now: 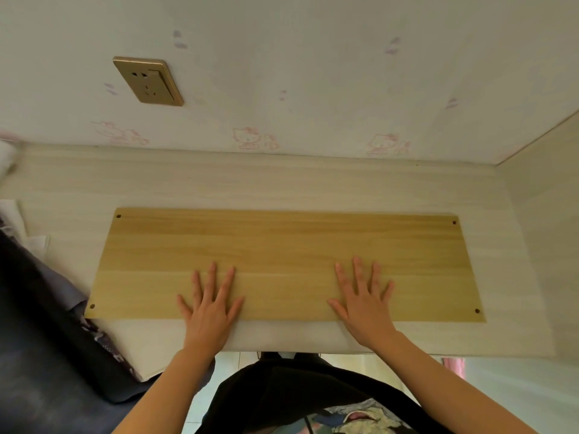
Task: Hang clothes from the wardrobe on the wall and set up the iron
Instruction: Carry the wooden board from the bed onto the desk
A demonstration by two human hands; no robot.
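At the far left of the frame a heap of dark fabric (pixel 47 324) lay bunched against the edge of the pale desk (pixel 282 189), with a patterned strip showing along its lower fold; whether it was one of the clothes to be hung could not be told. Above it, in the upper left, a gold wall socket (pixel 148 81) sat in the cartoon-print wallpaper (pixel 313 73), well apart from both hands.

Across the middle lay a wooden board (pixel 282 245), flat on the desk, its long axis running left to right and a small hole near each corner. The left hand (pixel 208 311) rested palm down on its near edge, left of centre, fingers spread wide and gripping nothing. Further right, the right hand (pixel 365 305) lay the same way, fingers fanned, also empty. Both wrists crossed the board's near edge, so the board stretched away from the fingertips towards the wall.

No iron and no hanger showed anywhere in view. The socket was probably where the iron would be plugged in, and it lay up and left of the fingers, nearer the left hand. At the lower right, light patterned cloth (pixel 360 418) showed against the person's dark top.
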